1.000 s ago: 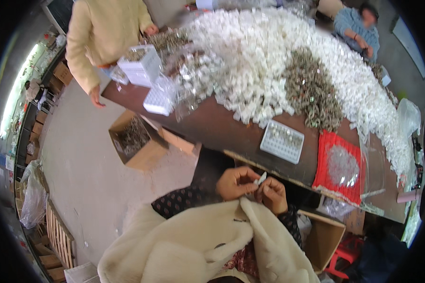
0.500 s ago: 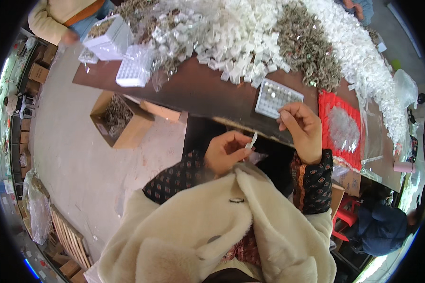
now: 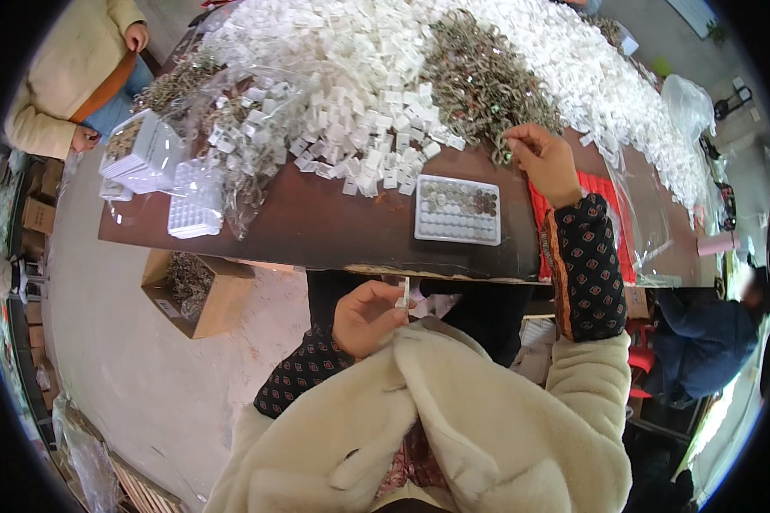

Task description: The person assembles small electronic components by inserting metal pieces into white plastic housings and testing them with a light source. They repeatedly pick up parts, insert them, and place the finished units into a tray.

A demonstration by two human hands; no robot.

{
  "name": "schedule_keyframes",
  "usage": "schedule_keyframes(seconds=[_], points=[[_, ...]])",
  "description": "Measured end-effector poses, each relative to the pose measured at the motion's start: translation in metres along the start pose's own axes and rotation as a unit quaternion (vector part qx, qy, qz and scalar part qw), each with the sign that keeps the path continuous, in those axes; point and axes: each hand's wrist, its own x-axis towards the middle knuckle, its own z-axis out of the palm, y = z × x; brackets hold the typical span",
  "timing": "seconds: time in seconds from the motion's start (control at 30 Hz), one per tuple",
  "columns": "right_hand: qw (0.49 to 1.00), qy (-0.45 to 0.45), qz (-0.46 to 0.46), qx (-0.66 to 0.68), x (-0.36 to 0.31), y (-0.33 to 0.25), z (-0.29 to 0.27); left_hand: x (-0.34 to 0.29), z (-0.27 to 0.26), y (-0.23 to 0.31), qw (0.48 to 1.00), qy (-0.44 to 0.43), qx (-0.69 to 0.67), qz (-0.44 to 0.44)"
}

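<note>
My left hand (image 3: 366,320) is closed in front of my chest, pinching a small flat white plastic piece (image 3: 405,295) that stands upright at the fingertips. Farther off to the right, my right hand (image 3: 546,164) reaches over the table with thumb and forefinger together at the near edge of a heap of grey-brown metal pieces (image 3: 488,77). What lies between those fingertips is too small to make out. A white tray (image 3: 457,238) with rows of round pockets rests near the table edge, several of them holding small silvery pieces. Beyond it spreads a large pile of white plastic pieces (image 3: 359,103).
The brown table (image 3: 334,224) also bears stacked white trays (image 3: 192,205) in clear film at left and a red padded cloth (image 3: 622,224) at right. An open cardboard box (image 3: 222,299) stands on the floor. A person (image 3: 60,81) stands at far left; another (image 3: 710,333) sits at right.
My right hand has gone from beside the tray forward to the metal heap. The view has shifted, showing more of the person at left. My left hand keeps its white piece.
</note>
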Motion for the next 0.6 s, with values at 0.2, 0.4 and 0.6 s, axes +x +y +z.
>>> schedule_keyframes(seconds=[0.2,0.4,0.6], points=[[0.989,0.047,-0.112,-0.085,0.034,0.015,0.000,0.009,0.003,0.005,0.997,-0.030,0.040,-0.053],[0.957,0.077,-0.165,-0.227,0.087,0.017,0.033,0.012,0.000,0.008,0.999,-0.014,0.018,-0.023],[0.942,0.120,-0.172,-0.262,0.099,0.023,0.041,0.014,-0.006,0.008,1.000,0.009,0.004,-0.005]])
